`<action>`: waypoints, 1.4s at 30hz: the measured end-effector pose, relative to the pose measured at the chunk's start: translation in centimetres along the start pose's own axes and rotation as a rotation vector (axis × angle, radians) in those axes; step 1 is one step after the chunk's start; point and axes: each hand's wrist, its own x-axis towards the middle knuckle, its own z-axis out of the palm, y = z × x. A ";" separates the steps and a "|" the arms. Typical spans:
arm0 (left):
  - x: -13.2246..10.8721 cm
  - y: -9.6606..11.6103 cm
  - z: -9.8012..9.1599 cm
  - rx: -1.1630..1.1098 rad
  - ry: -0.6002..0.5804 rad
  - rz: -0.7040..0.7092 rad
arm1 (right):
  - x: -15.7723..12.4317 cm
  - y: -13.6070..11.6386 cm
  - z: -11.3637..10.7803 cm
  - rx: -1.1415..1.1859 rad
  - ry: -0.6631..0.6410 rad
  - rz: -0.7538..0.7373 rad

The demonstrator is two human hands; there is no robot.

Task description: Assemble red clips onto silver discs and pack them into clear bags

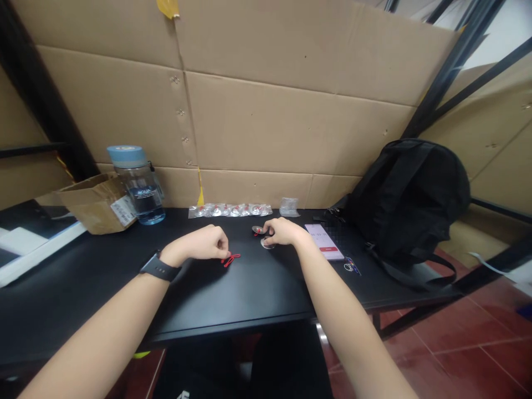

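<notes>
Two shiny discs [256,229] at the fingertips of the right hand [281,230], near the middle of the worktop [249,293]; cannot tell if gripping either. Pinches red cord [230,259] with the left hand [208,242], left of the discs.

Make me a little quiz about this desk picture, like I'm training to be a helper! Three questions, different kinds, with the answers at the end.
1. Which thing is closest to the person's left hand?
A. A clear plastic bottle with a blue lid
B. A thin red cord
C. A brown cardboard box

2. True or false: the black fabric backpack is nearer the person's right hand than the left one.

3. Fill in the colour: the flat rectangular phone has a pale screen with a ____ bar near its lower end.

Key:
1. B
2. True
3. red
</notes>
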 end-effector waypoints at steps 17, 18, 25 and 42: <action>-0.1 2.0 1.2 0.005 -0.073 0.015 | 0.0 -0.1 -0.1 -0.038 0.105 0.015; -0.1 2.3 1.2 -0.008 -0.090 0.045 | -0.1 -0.2 -0.1 -0.040 0.102 0.018; 0.5 3.6 2.3 0.024 -0.059 0.172 | -0.3 -0.7 0.0 -0.064 0.114 0.013; 0.5 0.3 1.5 0.070 0.131 0.114 | 0.6 -0.4 0.7 0.002 0.179 -0.122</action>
